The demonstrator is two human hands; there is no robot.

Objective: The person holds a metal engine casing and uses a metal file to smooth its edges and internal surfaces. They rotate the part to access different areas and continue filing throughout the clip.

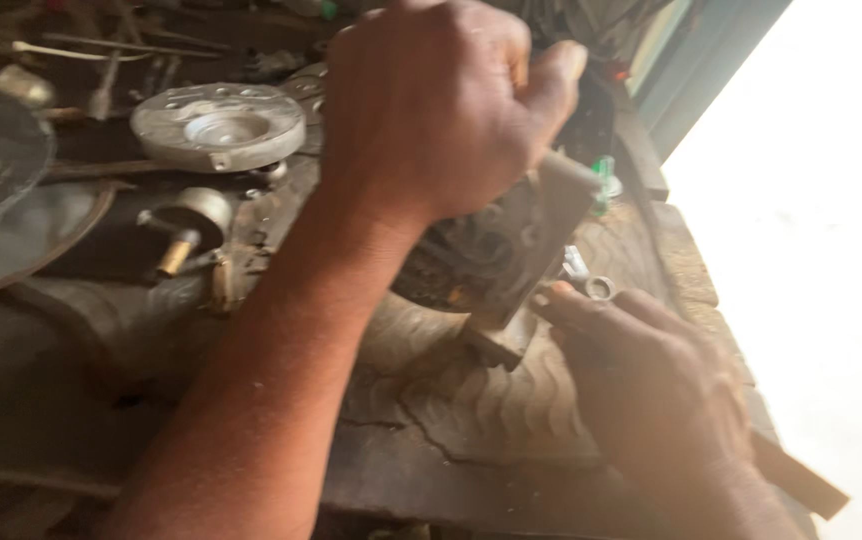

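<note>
Near the bench's (511, 470) right edge, both hands are on a grimy metal part (511, 255) that sits tipped on a ridged rubber mat (491, 400). My left hand (431, 105) is fisted tight around the top of it from above, thumb up, so that one's clamped for sure. Right hand (651, 385) comes in low from the side, fingers pressed against the bottom corner of the part; too blurry to tell if it's really gripping or just bracing.

If you ask me, the trick at this stage is keeping the top hand firm so the part doesn't rock on the mat, and letting the lower hand steady the foot of it.

Further out: a small ring (601, 288) just past the right fingertips, a round alloy cover (219, 125) toward the back left, a brass-tipped fitting (186, 235) beside it, and dark discs (11, 200) along the left edge.
</note>
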